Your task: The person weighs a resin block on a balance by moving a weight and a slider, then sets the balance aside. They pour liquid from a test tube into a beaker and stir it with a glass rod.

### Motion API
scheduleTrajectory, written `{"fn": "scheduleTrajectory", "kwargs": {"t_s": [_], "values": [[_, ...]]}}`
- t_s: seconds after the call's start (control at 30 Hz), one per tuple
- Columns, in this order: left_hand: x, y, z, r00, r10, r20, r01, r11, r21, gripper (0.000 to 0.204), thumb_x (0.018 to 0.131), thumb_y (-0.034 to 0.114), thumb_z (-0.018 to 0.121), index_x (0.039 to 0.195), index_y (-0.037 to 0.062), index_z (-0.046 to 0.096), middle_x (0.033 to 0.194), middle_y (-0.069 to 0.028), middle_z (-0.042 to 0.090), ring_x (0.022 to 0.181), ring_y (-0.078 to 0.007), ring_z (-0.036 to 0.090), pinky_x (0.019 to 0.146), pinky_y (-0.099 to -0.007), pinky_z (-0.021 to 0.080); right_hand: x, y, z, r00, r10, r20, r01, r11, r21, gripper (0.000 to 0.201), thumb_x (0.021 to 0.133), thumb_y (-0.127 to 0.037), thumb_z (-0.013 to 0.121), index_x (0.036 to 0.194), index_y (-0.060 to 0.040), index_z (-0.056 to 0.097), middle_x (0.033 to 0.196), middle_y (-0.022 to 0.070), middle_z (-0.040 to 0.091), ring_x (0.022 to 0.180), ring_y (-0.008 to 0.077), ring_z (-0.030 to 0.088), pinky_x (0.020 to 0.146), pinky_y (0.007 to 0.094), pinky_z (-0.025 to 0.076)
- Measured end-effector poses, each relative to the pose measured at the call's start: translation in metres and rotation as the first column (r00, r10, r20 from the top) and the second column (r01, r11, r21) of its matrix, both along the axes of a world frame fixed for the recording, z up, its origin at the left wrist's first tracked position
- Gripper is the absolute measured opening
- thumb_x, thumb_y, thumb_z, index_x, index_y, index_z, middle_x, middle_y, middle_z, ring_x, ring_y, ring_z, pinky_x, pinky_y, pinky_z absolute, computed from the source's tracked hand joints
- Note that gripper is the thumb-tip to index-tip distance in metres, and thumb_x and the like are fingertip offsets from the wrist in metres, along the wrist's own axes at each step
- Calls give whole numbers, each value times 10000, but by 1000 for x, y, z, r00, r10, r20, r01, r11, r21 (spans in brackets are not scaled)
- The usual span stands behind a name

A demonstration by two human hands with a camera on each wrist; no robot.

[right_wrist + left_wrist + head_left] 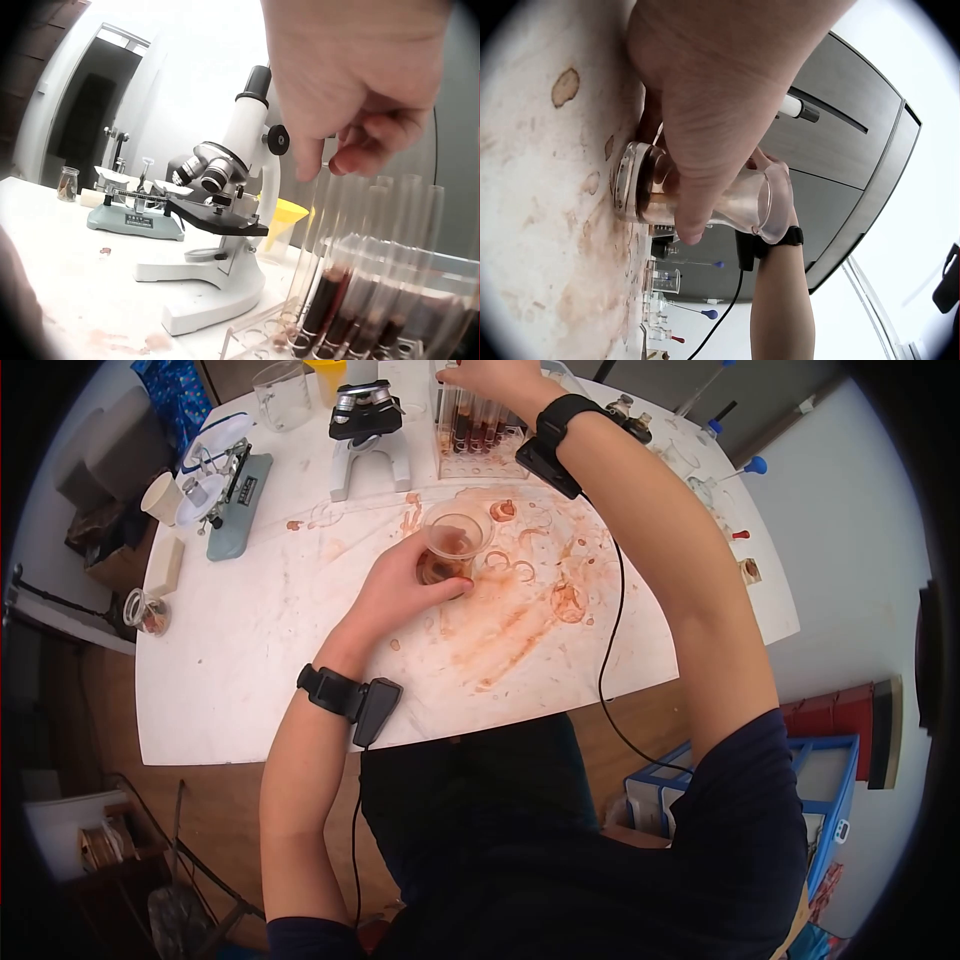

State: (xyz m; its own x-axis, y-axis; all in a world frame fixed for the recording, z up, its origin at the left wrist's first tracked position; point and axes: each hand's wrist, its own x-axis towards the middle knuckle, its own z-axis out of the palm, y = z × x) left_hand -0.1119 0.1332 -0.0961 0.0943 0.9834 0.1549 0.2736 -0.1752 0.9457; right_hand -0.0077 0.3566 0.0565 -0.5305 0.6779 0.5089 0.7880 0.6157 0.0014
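My left hand point(395, 585) point(712, 97) is curled round a clear glass vessel point(458, 528) point(746, 199) with brown liquid at its bottom, near the middle of the stained table. In the left wrist view the vessel has a flared rim and a wide base by the tabletop. At the far side, my right hand point(510, 382) point(352, 90) reaches over a clear rack point(485, 466) point(255, 330) of test tubes, several with dark red-brown liquid. Its thumb and fingertips pinch the top of a test tube point(320, 191) at the near side of the group.
A microscope point(368, 425) point(244, 150) stands left of the rack, with a glass beaker point(283, 400) and a yellow funnel point(285, 214) behind. Further left are a balance point(240, 505) and a small jar point(147, 612). Droppers and glassware line the right edge; a cable hangs from my right wrist.
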Motion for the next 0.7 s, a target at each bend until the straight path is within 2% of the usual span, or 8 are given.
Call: {"fn": "scheduleTrajectory", "kwargs": {"t_s": [0.07, 0.17, 0.27, 0.37, 0.47, 0.57, 0.7], "values": [[0, 0, 0, 1000, 3, -5, -3, 1000, 0, 510, 782, 239, 848, 1217, 59, 652, 1066, -77, 704, 929, -185, 686, 863, -316, 528, -2, 2, -1, 1000, -20, -5, 20, 1000, 23, 336, 840, -288, 716, 847, 46, 752, 802, 257, 719, 826, 404, 732, 776, 466, 592], [1, 0, 0, 1000, 7, 0, -7, 1000, 16, 514, 781, 241, 850, 1217, 55, 651, 1063, -80, 704, 922, -185, 684, 860, -319, 528, -4, -1, 9, 996, -86, -2, 83, 968, -238, 339, 836, -283, 707, 897, 48, 752, 873, 279, 720, 882, 411, 729, 808, 470, 588], [0, 0, 0, 1000, -2, -11, 3, 1000, 31, 520, 780, 241, 850, 1220, 52, 649, 1064, -80, 704, 918, -185, 682, 853, -320, 528, -2, -5, 17, 991, -108, -84, 74, 938, -338, 364, 827, -297, 707, 927, 51, 750, 936, 286, 719, 924, 418, 723, 831, 465, 584], [0, 1, -2, 1000, -2, -13, 3, 999, 48, 521, 781, 235, 847, 1224, 49, 646, 1059, -78, 703, 915, -184, 680, 847, -318, 526, -5, -3, 17, 977, -131, -166, 106, 983, -153, 387, 818, -323, 712, 942, 41, 752, 950, 273, 726, 943, 408, 721, 854, 462, 577], [0, 0, 0, 1000, 9, -27, -7, 999, 47, 518, 781, 231, 845, 1224, 52, 646, 1051, -79, 702, 914, -185, 677, 848, -319, 524, 2, -14, 25, 954, -60, -295, 26, 993, -118, 394, 805, -347, 726, 949, 18, 758, 968, 254, 733, 964, 400, 716, 873, 461, 567], [0, -1, 1, 1000, 9, -28, -9, 999, 34, 515, 781, 229, 844, 1224, 56, 647, 1051, -80, 701, 916, -188, 676, 853, -322, 523, 9, -17, 29, 939, -9, -343, -20, 996, -81, 383, 802, -361, 732, 943, -7, 762, 966, 236, 740, 971, 393, 714, 882, 457, 560], [1, -1, 4, 998, 15, -58, -14, 1000, 14, 518, 780, 231, 847, 1225, 58, 646, 1063, -80, 702, 923, -191, 677, 859, -326, 524, 17, -26, 31, 949, -10, -315, -27, 993, -112, 369, 795, -351, 727, 933, -10, 762, 966, 229, 742, 967, 383, 716, 876, 449, 563]]}}
